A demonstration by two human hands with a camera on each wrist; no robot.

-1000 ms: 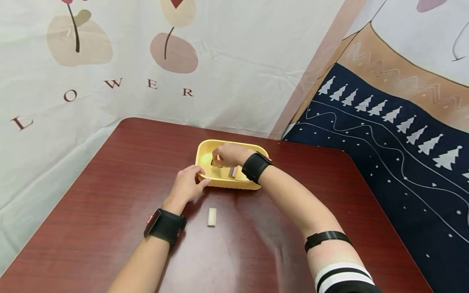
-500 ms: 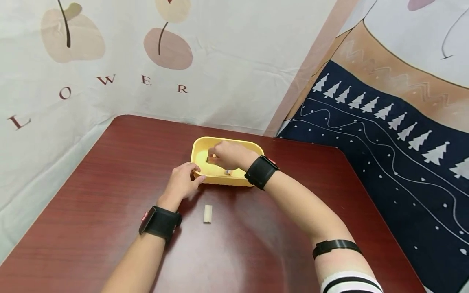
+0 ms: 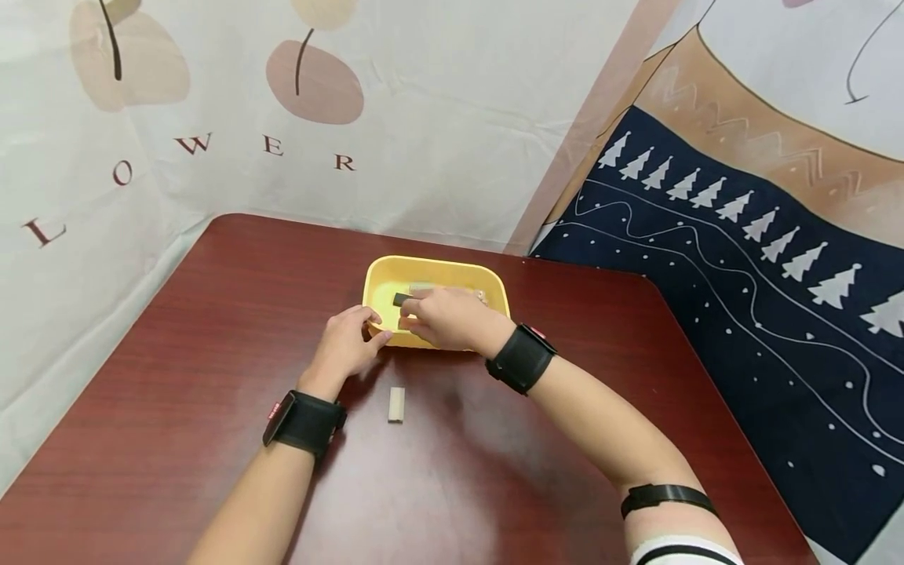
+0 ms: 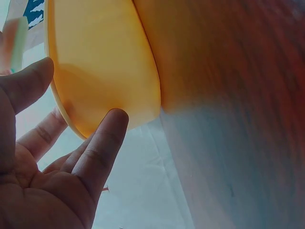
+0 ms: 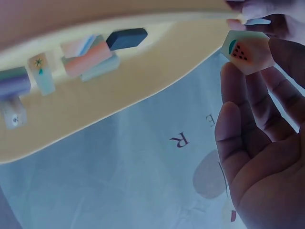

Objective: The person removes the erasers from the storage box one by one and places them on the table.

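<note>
Yellow tray (image 3: 384, 276) — left hand (image 3: 348, 345) fingers grasp its rim; right hand (image 3: 441, 315) pinches a tile (image 5: 247, 51).

Wall cloth (image 3: 424, 118): printed letters "L O W E R" legible; right wrist view shows "R", "E" mirrored/inverted.

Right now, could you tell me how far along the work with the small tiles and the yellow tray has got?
Looks done: one pale rectangular tile lies on the dark red wooden table. In hand: the right hand pinches a watermelon-printed tile at the yellow plastic tray, whose rim the left hand grips. Left: several tiles remain inside.
</note>
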